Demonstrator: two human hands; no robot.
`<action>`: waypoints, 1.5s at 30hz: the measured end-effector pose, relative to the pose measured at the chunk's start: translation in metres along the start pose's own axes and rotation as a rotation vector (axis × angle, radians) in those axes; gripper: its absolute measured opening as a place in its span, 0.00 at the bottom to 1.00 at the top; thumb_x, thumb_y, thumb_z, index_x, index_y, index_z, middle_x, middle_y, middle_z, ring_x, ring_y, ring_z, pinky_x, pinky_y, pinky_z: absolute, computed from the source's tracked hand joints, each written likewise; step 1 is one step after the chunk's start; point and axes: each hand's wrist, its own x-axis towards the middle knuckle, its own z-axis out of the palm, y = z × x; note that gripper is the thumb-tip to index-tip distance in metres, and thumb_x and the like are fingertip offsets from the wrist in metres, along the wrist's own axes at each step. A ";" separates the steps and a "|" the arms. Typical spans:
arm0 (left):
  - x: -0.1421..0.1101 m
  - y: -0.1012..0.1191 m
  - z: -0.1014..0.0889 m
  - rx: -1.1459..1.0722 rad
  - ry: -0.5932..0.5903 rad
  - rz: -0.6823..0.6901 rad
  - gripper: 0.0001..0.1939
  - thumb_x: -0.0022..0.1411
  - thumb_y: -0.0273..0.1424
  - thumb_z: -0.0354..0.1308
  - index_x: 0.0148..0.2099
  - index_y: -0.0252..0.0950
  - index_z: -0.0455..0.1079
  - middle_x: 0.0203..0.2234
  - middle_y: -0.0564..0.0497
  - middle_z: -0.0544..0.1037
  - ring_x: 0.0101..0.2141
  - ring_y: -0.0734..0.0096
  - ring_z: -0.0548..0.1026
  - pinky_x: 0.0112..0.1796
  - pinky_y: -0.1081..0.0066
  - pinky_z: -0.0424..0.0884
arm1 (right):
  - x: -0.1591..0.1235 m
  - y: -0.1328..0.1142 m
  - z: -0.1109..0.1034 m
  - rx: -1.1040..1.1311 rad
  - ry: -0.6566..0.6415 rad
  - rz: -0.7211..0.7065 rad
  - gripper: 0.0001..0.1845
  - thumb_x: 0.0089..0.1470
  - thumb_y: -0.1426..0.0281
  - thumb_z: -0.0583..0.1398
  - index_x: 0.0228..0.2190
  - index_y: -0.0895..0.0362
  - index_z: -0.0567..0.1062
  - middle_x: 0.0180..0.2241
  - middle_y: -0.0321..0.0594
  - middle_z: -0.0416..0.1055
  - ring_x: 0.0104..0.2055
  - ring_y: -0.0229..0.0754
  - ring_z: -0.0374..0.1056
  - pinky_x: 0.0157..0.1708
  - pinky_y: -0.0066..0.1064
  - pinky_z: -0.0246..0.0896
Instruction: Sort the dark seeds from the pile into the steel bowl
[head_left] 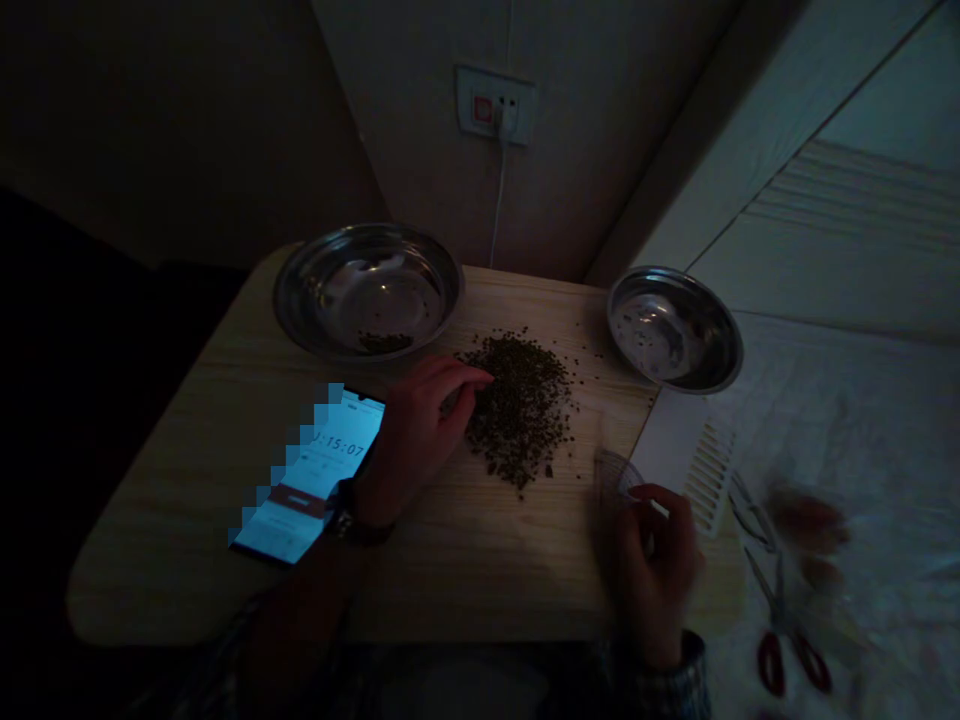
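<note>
Seed pile: the small dark seeds (517, 400) lie spread on the table (487, 580), between the big bowl (292, 290) and the small bowl (724, 345).
Left hand (420, 425): at the pile's edge, finger and thumb close together; I cannot tell if a seed is between them.
Right hand (656, 565): seems to pinch a clear plastic piece (616, 472), but it is blurry.
Pile work: looks like picking through the seeds.
Next pick: calls for a small, careful pinch that leaves the other seeds alone.
</note>
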 end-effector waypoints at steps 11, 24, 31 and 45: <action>0.001 0.001 0.000 0.005 -0.004 0.000 0.11 0.62 0.22 0.52 0.41 0.40 0.72 0.35 0.54 0.76 0.39 0.69 0.74 0.42 0.68 0.70 | -0.004 0.005 -0.001 -0.049 0.005 -0.107 0.07 0.53 0.72 0.58 0.36 0.56 0.69 0.19 0.27 0.64 0.17 0.32 0.57 0.17 0.22 0.50; 0.001 0.003 -0.001 0.026 -0.014 -0.010 0.11 0.62 0.23 0.52 0.41 0.40 0.73 0.36 0.54 0.76 0.40 0.68 0.73 0.43 0.67 0.70 | -0.007 0.009 -0.005 -0.137 -0.051 -0.345 0.05 0.51 0.74 0.58 0.33 0.55 0.69 0.24 0.32 0.68 0.21 0.34 0.61 0.20 0.25 0.56; 0.001 0.003 -0.001 0.008 -0.010 0.000 0.11 0.62 0.22 0.52 0.41 0.39 0.73 0.36 0.54 0.76 0.39 0.69 0.73 0.42 0.68 0.69 | -0.007 0.007 -0.002 -0.231 -0.102 -0.456 0.06 0.52 0.74 0.57 0.34 0.54 0.69 0.25 0.34 0.70 0.24 0.38 0.65 0.24 0.28 0.59; 0.001 0.004 -0.001 0.021 -0.005 0.002 0.11 0.62 0.23 0.51 0.41 0.39 0.73 0.35 0.53 0.76 0.38 0.68 0.74 0.41 0.67 0.70 | -0.006 0.007 -0.002 -0.180 0.022 -0.297 0.04 0.54 0.71 0.58 0.35 0.55 0.70 0.26 0.34 0.70 0.23 0.36 0.65 0.24 0.26 0.61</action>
